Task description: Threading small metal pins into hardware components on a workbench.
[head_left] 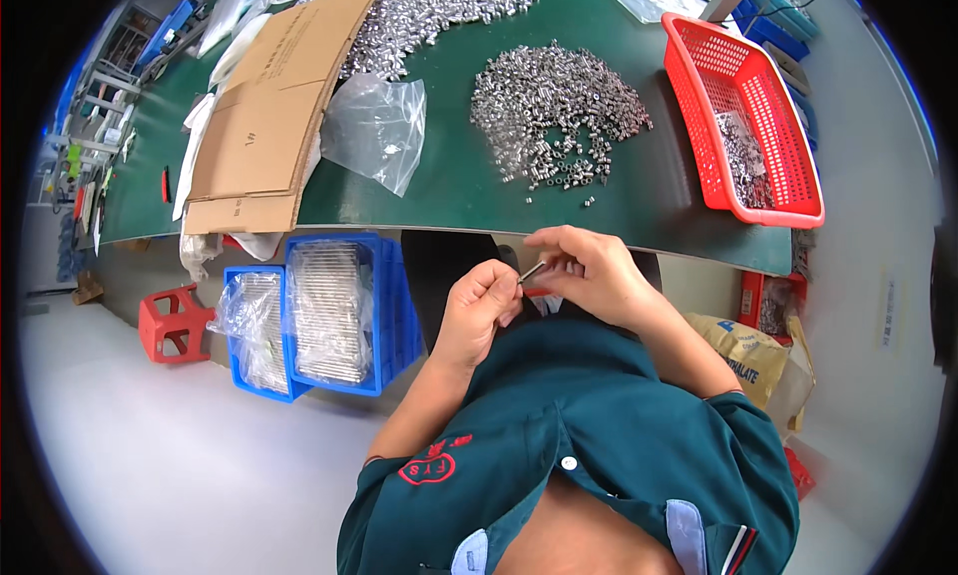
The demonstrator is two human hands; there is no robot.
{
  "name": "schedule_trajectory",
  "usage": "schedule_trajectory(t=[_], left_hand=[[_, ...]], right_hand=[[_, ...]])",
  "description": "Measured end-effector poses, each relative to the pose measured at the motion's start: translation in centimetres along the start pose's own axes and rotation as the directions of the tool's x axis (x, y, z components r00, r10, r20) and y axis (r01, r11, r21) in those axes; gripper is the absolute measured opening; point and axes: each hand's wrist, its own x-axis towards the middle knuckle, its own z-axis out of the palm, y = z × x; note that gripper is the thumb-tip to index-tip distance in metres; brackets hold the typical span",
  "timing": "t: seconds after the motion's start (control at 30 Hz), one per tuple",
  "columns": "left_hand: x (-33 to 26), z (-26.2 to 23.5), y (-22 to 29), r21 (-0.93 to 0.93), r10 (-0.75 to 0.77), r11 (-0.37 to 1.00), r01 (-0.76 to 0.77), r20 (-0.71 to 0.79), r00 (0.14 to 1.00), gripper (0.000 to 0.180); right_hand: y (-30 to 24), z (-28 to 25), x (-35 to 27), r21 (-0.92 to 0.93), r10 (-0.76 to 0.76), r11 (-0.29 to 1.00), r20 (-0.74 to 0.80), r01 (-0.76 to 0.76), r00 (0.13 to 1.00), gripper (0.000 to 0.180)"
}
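My left hand (484,308) is closed, thumb against fingers, on a short, thin metal rod (532,272) that sticks out toward the right. At the rod's other end my right hand (599,276) has its fingers curled; whatever sits between those fingertips is too small and hidden to make out. Both hands are held in front of my body, just below the near edge of the green table (439,206). Beyond them on the table lies a pile of small shiny metal rings or sleeves (559,106), with a few loose ones toward the near edge.
A red perforated basket (704,156) with small metal parts stands at the right. Left of the pile are a clear plastic bag (377,126) and flattened cardboard (264,116). A larger metal heap (439,11) lies behind. Blue crates (394,306) and a red stool (172,326) are lower left.
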Motion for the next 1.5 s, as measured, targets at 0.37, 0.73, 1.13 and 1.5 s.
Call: schedule_trajectory(t=[0.37,0.73,1.13,1.5], left_hand=[[-1.2,-1.2,-0.2,-0.015,0.079,0.997,-0.082,-0.106,0.991,0.021],[-0.1,-1.1,-0.4,-0.002,0.066,0.998,-0.066,-0.1,0.993,0.021],[-0.3,-1.0,-0.6,0.011,0.071,0.997,-0.071,-0.107,0.992,0.021],[0.5,0.0,-0.9,0.11,0.077,0.992,-0.064,-0.122,0.99,0.019]], right_hand=[[3.1,1.2,4.3,-0.708,-0.405,0.678,-0.136,0.197,0.904,0.017],[2.5,0.1,3.6,-0.682,-0.314,0.714,-0.113,0.156,0.943,0.013],[2.9,0.0,3.2,-0.737,-0.321,0.667,-0.155,0.107,0.934,0.012],[0.8,-0.2,0.6,0.252,0.232,0.944,-0.045,-0.214,0.972,0.011]])
